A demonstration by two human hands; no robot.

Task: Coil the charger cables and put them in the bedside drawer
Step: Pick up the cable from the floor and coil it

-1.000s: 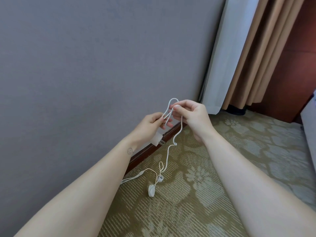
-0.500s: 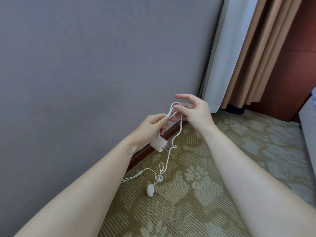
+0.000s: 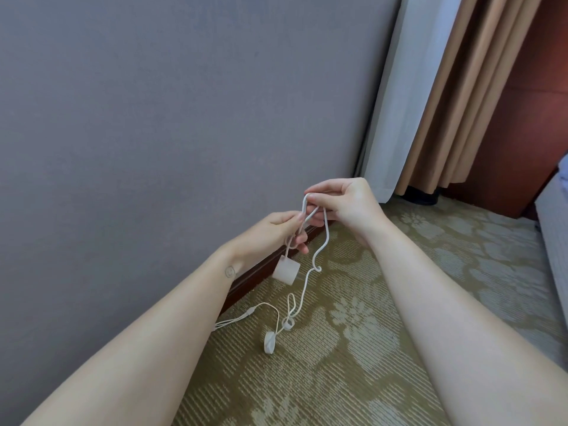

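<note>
A thin white charger cable (image 3: 319, 256) hangs from both hands in front of the grey wall. My left hand (image 3: 270, 233) pinches a short loop of it, and the white plug block (image 3: 286, 269) dangles just below that hand. My right hand (image 3: 344, 202) pinches the top of the loop, a little higher and to the right. The rest of the cable drops to the carpet, where it ends in a small ring (image 3: 288, 324), a round white puck (image 3: 269, 342) and a connector (image 3: 250, 310). No drawer is in view.
A dark wooden skirting board (image 3: 261, 276) runs along the foot of the grey wall (image 3: 184, 118). White and tan curtains (image 3: 445, 87) hang at the upper right. The floor is patterned olive carpet (image 3: 353, 364). A pale bed or seat edge (image 3: 553, 226) shows at the far right.
The plug block has dropped lower and now dangles below my left hand. My right hand closed its fingers again on the loop's top and lifted slightly.
</note>
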